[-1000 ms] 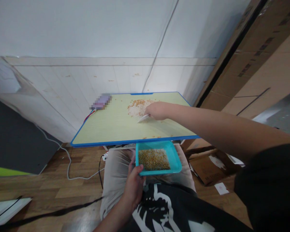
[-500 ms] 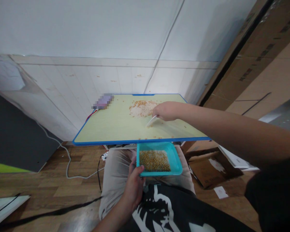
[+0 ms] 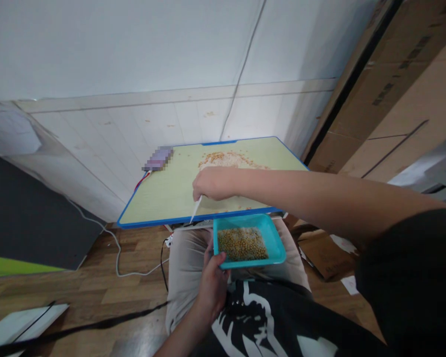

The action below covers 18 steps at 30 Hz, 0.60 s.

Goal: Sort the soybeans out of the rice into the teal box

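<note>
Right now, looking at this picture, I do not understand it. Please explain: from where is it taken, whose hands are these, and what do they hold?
The camera sits on a person's head and looks down at that person's own hands. The left hand holds a turquoise tray of yellowish grains over the lap. The right hand holds a thin white tool at the near edge of a small blue-rimmed table. On the table lie a pile of grains, some scattered grains, and a blurred device.
</note>
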Tool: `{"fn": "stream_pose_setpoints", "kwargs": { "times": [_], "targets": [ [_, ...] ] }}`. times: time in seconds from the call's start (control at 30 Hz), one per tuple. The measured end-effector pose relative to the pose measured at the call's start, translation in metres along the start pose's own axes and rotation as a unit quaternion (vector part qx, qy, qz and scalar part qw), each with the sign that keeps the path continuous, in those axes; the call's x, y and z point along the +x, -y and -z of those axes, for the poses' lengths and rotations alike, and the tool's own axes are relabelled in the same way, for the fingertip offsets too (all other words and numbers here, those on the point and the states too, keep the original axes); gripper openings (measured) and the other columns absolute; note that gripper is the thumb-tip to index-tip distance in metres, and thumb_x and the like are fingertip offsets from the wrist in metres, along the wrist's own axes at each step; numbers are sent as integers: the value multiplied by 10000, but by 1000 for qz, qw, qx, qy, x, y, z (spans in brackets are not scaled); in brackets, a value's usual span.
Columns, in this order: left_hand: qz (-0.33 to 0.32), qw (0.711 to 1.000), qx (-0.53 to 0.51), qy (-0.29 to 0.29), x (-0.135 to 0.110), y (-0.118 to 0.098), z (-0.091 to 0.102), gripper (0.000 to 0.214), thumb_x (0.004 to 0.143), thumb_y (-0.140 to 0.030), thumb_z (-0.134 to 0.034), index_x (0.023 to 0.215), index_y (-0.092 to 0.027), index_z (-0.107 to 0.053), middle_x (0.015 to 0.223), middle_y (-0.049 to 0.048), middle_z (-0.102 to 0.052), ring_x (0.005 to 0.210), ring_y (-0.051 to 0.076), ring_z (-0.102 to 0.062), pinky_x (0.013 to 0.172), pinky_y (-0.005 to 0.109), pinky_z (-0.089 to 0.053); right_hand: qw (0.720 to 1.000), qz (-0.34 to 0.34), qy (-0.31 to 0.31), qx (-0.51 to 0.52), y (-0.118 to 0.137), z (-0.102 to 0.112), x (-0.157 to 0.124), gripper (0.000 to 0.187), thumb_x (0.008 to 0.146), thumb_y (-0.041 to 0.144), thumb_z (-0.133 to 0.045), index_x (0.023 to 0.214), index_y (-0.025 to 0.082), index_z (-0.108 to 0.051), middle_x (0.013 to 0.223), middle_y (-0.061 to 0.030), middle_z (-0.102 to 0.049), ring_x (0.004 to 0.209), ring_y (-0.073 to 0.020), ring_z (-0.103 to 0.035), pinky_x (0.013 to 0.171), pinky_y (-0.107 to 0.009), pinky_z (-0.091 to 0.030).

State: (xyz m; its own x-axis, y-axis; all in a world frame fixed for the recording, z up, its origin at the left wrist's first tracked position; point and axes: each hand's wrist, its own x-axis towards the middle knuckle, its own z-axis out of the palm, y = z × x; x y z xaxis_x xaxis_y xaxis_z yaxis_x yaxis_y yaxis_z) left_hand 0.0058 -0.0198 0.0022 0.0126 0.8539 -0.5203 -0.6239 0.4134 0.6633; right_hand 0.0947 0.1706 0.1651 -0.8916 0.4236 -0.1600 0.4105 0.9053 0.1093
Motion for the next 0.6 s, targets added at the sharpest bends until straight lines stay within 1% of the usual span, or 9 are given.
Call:
{"fn": "stream_pose_setpoints", "kwargs": {
  "times": [0.07, 0.17, 0.3, 0.47, 0.6],
  "targets": [
    [-2, 1000, 5, 2, 0, 0, 1, 708, 620, -332, -810, 1295, -288, -602, 1108, 57, -757, 1123, 281, -699, 889, 386, -550, 1000, 13, 4, -12, 2, -4, 1, 421, 945, 70, -517, 1230, 213, -792, 1200, -115, -786, 1111, -240, -694, 910, -374, -461],
    [-2, 1000, 6, 3, 1, 0, 2, 691, 625, -332, -806, 1284, -283, -601, 1104, 58, -754, 1119, 278, -696, 889, 387, -549, 1000, 0, 15, -23, -1, -6, -6, 427, 936, 48, -517, 1217, 212, -793, 1196, -109, -785, 1099, -234, -696, 892, -367, -460],
    [1, 1000, 5, 6, 1, 0, 1, 681, 622, -320, -802, 1274, -286, -609, 1131, 60, -754, 1105, 276, -701, 879, 388, -552, 999, -17, 42, -28, -10, -6, -26, 430, 914, 26, -530, 1208, 197, -793, 1192, -116, -782, 1100, -241, -693, 864, -364, -451],
    [15, 1000, -5, -3, 0, 0, 0, 695, 616, -301, -803, 1280, -284, -602, 1130, 49, -759, 1070, 251, -708, 856, 360, -547, 998, -39, 49, -8, -27, -10, -52, 393, 921, 50, -555, 1181, 208, -804, 1207, -97, -788, 1154, -233, -678, 926, -360, -447],
    [16, 1000, -7, -5, -1, -1, -1, 720, 612, -292, -804, 1297, -268, -585, 1130, 53, -759, 1049, 240, -709, 856, 353, -546, 997, -58, 52, -15, -39, -16, -69, 370, 969, 87, -538, 1180, 229, -807, 1214, -90, -789, 1163, -229, -686, 956, -365, -440]
  ]
}}
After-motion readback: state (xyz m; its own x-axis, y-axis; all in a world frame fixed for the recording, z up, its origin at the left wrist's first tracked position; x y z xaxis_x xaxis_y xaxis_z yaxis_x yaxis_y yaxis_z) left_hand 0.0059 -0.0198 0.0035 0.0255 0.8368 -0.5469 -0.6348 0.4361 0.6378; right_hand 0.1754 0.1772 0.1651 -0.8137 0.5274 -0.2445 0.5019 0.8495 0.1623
